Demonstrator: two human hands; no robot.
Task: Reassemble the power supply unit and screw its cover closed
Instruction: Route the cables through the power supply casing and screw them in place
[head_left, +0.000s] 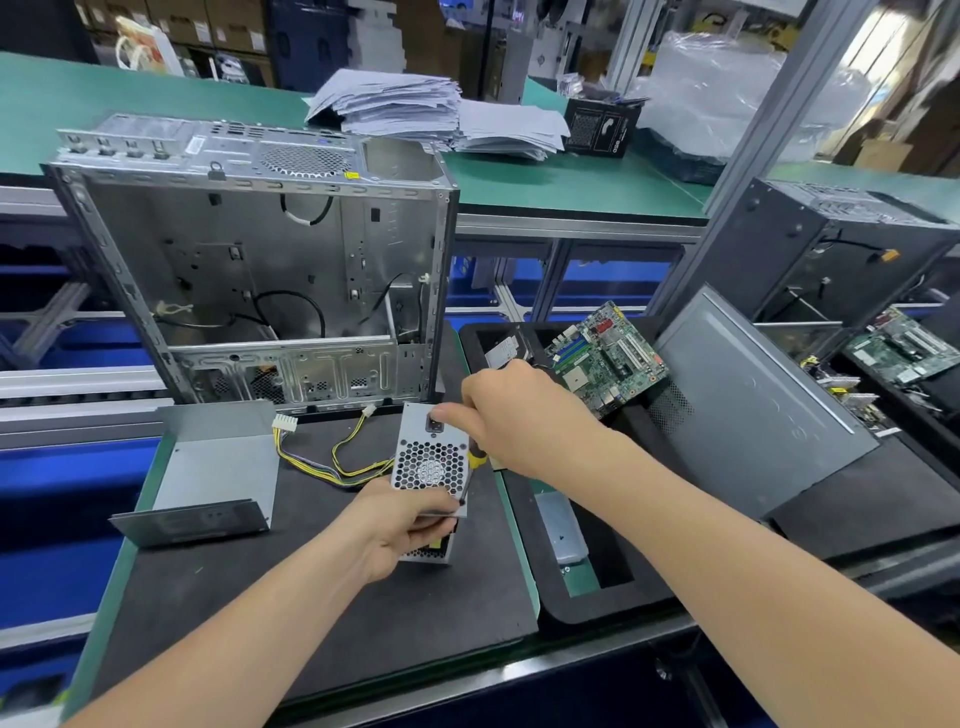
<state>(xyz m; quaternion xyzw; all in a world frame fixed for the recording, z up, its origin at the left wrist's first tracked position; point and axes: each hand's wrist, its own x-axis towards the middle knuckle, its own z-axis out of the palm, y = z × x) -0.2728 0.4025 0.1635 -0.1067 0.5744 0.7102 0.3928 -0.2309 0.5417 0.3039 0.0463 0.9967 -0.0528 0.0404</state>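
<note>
Bench (311, 597) with a dark mat lies under both of my hands. Beyond my left hand (405, 525) an open computer case (249, 270) stands on its side, with loose black cables inside it. Right of my right hand (514, 410) a grey side panel (753, 415) lies tilted, and a black tray (571, 597) sits under that forearm. Well left of my left hand a bent metal cover (218, 467) rests on the mat. A green motherboard (608, 353) is propped in the tray just beyond my right hand. The power supply unit (431, 462) is between my hands with its fan grille facing me. My left hand is curled round its near end, gripping it. Yellow and black wires (332, 462) trail from it away to the left. My right hand clasps a screwdriver (477, 457) with a yellow-and-black handle. That hand's thumb touches the unit's far end by the socket, and the shaft runs along the unit's right edge.
</note>
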